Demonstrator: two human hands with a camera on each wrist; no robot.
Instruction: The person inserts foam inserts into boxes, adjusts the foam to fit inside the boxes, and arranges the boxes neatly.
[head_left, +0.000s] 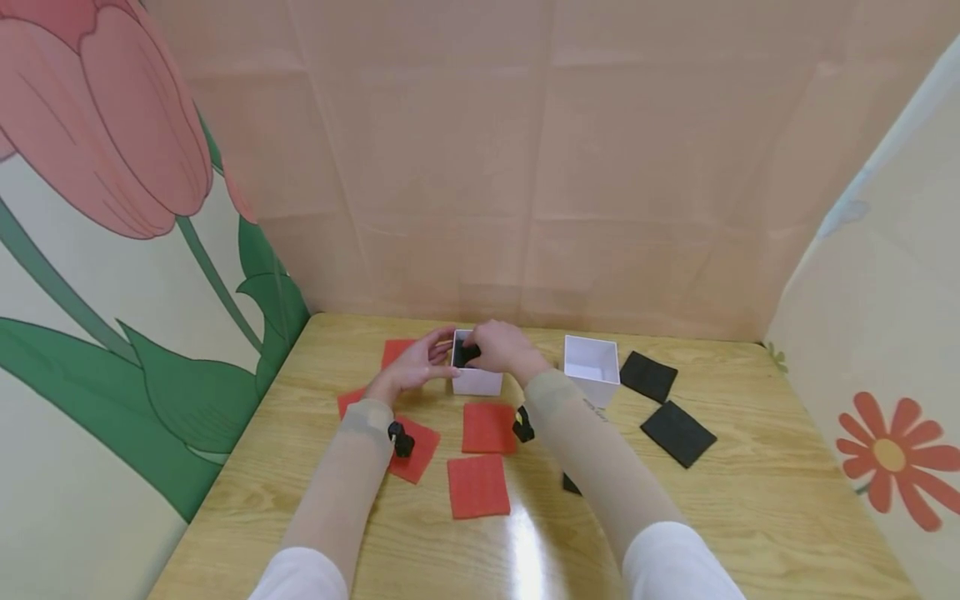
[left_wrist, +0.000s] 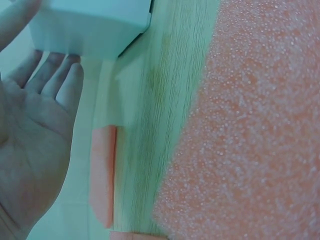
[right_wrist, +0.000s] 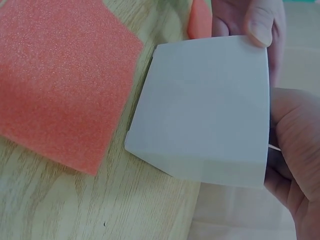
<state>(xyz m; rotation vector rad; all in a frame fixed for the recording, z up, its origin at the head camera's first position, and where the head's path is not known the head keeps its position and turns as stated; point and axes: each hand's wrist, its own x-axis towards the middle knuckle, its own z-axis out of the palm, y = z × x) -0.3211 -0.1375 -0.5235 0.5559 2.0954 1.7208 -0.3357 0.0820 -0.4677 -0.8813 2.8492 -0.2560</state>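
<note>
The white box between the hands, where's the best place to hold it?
I'd come from the left and hold the white box by its left wall, near the rim. It stands upright with flat walls, and the left hand is right there. The right hand is over the open top, so coming from above would probably get in its way.
</note>
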